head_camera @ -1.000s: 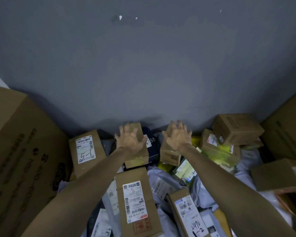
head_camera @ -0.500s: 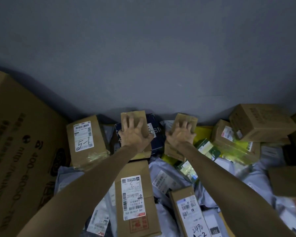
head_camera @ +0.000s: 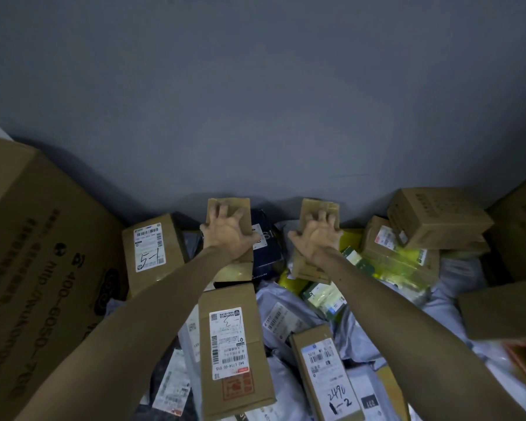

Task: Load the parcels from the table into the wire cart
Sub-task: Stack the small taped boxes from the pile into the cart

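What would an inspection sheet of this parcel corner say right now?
Surface: table hidden under the parcel heap.
Job's things: left small brown cardboard box, right small brown cardboard box, both on the heap; wire cart not in view.
Clutter: grey plastic mailer bags, brown carton marked 5-1, other labelled parcels.
Hands: left hand grips the left box; right hand grips the right box.
Cables: nothing seen.
Surroundings: grey wall, large brown carton at left.

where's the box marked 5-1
Head view, left of centre: the box marked 5-1 sits between the big carton and the left hand, near the grey wall.
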